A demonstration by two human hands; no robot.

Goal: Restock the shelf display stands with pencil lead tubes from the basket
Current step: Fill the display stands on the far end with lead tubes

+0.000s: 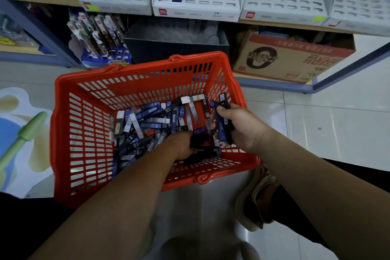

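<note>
A red plastic basket (69, 124) sits on the floor, holding several loose pencil lead tubes (147, 120) in blue, black and grey. My left hand (182, 145) reaches down into the basket and its fingers curl round black tubes (202, 150) near the front wall. My right hand (242, 126) hovers over the basket's right side and grips a bundle of blue and black tubes (221, 124) upright. White slotted display stands (196, 9) line the shelf above, with a few HB 0.5 and HB 0.7 tubes standing in them.
A cardboard box (291, 59) sits under the shelf at right, a dark bin (175, 46) behind the basket, and a pen display (99, 36) at left. A shoe (259, 198) is beside the basket's near corner. Pale tiled floor spreads to the right.
</note>
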